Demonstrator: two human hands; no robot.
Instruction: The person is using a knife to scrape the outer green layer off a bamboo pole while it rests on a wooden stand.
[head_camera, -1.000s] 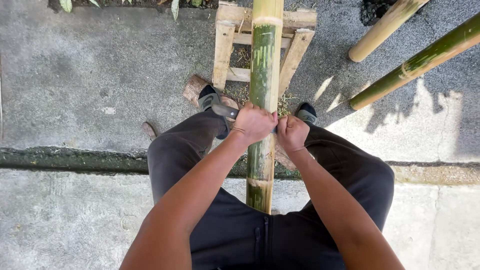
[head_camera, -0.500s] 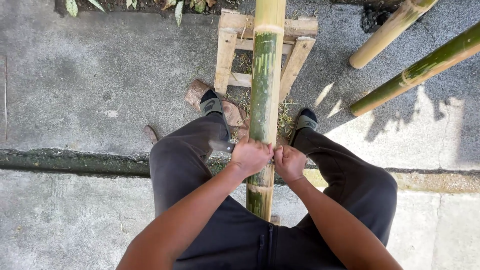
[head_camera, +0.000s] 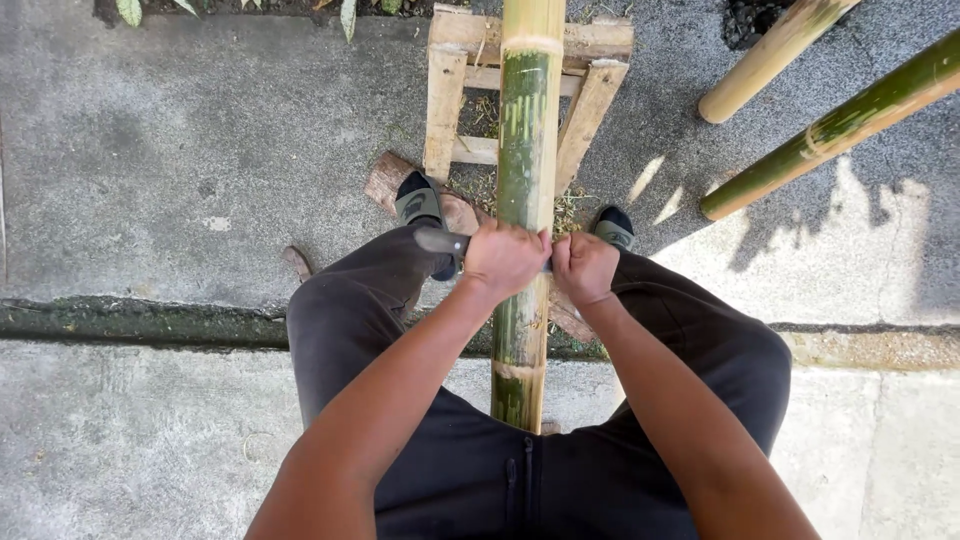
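Note:
A long green bamboo pole (head_camera: 522, 180) runs between my knees, its far part resting on a wooden frame stand (head_camera: 447, 100). My left hand (head_camera: 503, 258) and my right hand (head_camera: 585, 267) are both closed on a knife laid across the pole. The grey blade tip (head_camera: 438, 240) sticks out to the left of my left hand. The rest of the knife is hidden under my fists. Pale scraped strips show on the pole above my hands. My feet in dark sandals (head_camera: 418, 205) rest on a log (head_camera: 385, 180) beside the stand.
Two more bamboo poles (head_camera: 830, 125) lie slanted at the upper right on the concrete ground. A dark mossy seam (head_camera: 140, 322) crosses the concrete under my legs. Green leaves (head_camera: 130, 10) show at the top edge.
My hands with the knife slid toward me along the pole, then moved back up it. The view shifted slightly.

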